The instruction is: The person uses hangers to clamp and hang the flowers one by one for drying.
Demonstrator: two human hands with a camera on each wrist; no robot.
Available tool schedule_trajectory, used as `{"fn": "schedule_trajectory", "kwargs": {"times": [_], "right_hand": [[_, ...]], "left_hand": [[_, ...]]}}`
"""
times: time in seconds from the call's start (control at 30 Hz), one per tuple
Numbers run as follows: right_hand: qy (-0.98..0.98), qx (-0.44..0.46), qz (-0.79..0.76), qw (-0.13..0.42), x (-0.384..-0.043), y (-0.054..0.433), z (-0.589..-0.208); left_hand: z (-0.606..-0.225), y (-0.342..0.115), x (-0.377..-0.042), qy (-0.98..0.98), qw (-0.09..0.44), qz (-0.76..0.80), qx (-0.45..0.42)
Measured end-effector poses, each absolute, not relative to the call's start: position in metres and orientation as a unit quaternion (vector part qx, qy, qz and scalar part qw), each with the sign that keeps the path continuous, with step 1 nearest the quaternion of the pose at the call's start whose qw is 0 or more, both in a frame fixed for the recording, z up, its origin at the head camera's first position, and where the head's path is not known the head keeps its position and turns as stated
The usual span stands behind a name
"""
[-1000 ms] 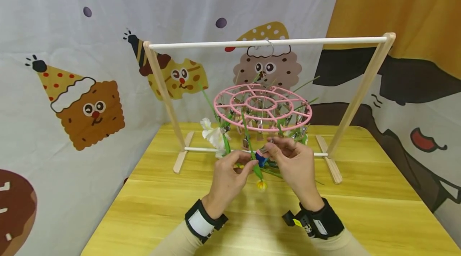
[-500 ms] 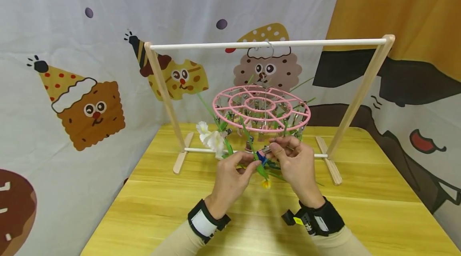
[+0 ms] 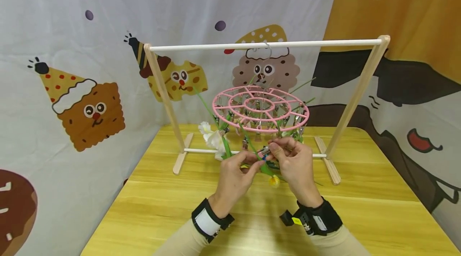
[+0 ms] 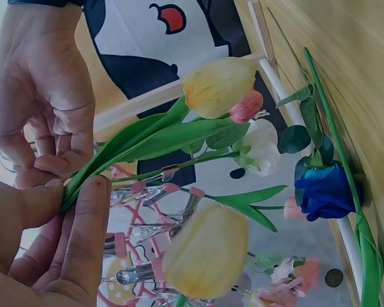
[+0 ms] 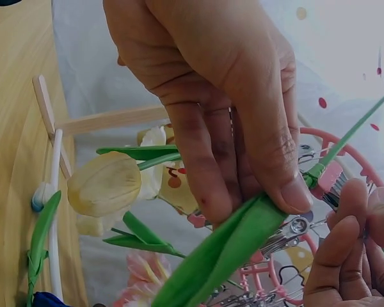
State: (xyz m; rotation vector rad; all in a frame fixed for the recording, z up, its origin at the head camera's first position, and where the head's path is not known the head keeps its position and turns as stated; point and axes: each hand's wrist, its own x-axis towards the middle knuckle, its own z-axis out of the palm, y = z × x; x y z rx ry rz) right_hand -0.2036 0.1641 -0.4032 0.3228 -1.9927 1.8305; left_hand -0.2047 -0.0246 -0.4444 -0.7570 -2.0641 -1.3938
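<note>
My left hand (image 3: 235,178) pinches the stem of a yellow artificial tulip (image 3: 274,181), whose bloom points down toward the table in the head view. In the left wrist view the tulip's long green leaves (image 4: 141,137) run out from between the fingertips. Close beside it, my right hand (image 3: 297,164) pinches a metal clip (image 3: 264,151) with pink tips. The clip's pink end (image 5: 331,176) sits right at the green stem in the right wrist view. Above both hands hangs a round pink clip hanger (image 3: 261,130) with many clips, several holding flowers by their stems.
A wooden stand with a white top rod (image 3: 216,46) carries the hanger. White flowers (image 3: 212,138) hang at its left. A blue rose (image 4: 329,192) lies low near the white bottom rod. Under everything is a wooden table (image 3: 162,192), with a printed curtain (image 3: 108,0) behind.
My left hand has moved slightly right, and the tulip bloom has swung right with it. The clip in my right hand now sits closer to the stem.
</note>
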Motion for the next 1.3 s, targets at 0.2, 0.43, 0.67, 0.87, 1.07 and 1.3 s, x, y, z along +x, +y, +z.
{"fn": "schedule_trajectory", "kwargs": {"times": [0.2, 0.43, 0.67, 0.87, 1.07, 1.3], "right_hand": [[-0.718, 0.109, 0.656, 0.206, -0.204, 0.1651, -0.4047], [-0.721, 0.11, 0.653, 0.205, -0.2036, 0.1666, -0.4057], [-0.725, 0.112, 0.648, 0.205, -0.2036, 0.1669, -0.4048], [-0.732, 0.107, 0.643, 0.198, -0.2022, 0.1674, -0.4035], [-0.742, 0.103, 0.639, 0.173, -0.2, 0.1695, -0.4034], [-0.748, 0.095, 0.632, 0.178, -0.1986, 0.1737, -0.4046]], "left_hand": [[-0.4434, -0.0208, -0.2043, -0.763, 0.273, -0.514, -0.281], [-0.4408, -0.0178, -0.2049, -0.768, 0.266, -0.511, -0.281], [-0.4369, -0.0171, -0.2052, -0.778, 0.259, -0.5, -0.278], [-0.4359, -0.0157, -0.2054, -0.787, 0.243, -0.498, -0.271], [-0.4379, -0.0155, -0.2057, -0.786, 0.244, -0.499, -0.271], [-0.4413, -0.0199, -0.2038, -0.78, 0.224, -0.514, -0.279]]}}
